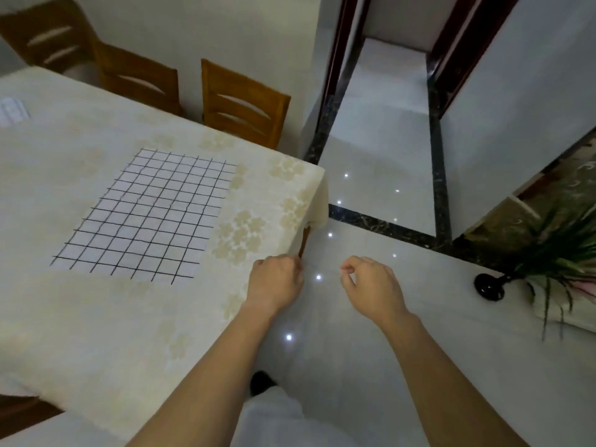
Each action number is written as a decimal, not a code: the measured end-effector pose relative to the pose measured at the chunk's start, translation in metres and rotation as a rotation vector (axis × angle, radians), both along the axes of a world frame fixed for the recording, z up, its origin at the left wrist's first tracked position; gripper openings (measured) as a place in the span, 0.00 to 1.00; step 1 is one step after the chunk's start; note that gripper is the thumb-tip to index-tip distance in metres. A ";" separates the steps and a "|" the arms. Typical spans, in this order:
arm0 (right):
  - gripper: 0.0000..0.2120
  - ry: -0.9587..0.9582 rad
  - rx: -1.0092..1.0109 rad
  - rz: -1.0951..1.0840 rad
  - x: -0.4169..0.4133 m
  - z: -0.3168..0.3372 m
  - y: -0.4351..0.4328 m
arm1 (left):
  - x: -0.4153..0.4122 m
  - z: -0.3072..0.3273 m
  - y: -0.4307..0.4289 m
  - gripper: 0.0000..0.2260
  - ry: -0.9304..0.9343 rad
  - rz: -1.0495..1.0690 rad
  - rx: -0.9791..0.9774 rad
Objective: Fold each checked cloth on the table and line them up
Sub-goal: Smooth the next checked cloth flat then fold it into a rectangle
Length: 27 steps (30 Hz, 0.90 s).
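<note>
A white checked cloth [145,212] with black grid lines lies spread flat on the table [96,333], which is covered by a cream flowered tablecloth. A second, pale checked cloth [13,112] lies folded small at the far left edge of the view. My left hand [274,283] is at the table's near right edge, fingers curled under and hidden, right of the spread cloth and apart from it. My right hand [371,287] hovers over the floor beyond the table with loosely curled fingers and holds nothing.
Three wooden chairs [242,104] stand along the table's far side. The table corner [319,179] juts toward a glossy tiled floor [371,350] and a doorway [387,91]. A potted plant [561,253] stands at the right. My leg and shoe [263,383] are below.
</note>
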State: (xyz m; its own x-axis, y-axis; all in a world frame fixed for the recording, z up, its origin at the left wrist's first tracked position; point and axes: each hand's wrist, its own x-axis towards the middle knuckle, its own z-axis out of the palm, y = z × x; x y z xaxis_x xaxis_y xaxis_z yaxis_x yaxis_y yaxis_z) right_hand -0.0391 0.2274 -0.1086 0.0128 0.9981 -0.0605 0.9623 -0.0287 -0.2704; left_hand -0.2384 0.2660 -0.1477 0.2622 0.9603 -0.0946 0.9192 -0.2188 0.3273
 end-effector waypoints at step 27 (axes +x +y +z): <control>0.32 -0.090 -0.184 1.011 -0.202 -0.104 0.327 | -0.125 -0.086 0.143 0.34 -0.043 1.012 -0.511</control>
State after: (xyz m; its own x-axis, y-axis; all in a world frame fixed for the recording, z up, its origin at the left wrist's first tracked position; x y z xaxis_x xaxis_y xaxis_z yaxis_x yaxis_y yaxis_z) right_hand -0.2408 0.5540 -0.2126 -0.8152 0.5206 -0.2538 0.5765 0.7713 -0.2697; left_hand -0.3629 0.4092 -0.2339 -0.6003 0.5847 -0.5457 0.5839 0.7867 0.2006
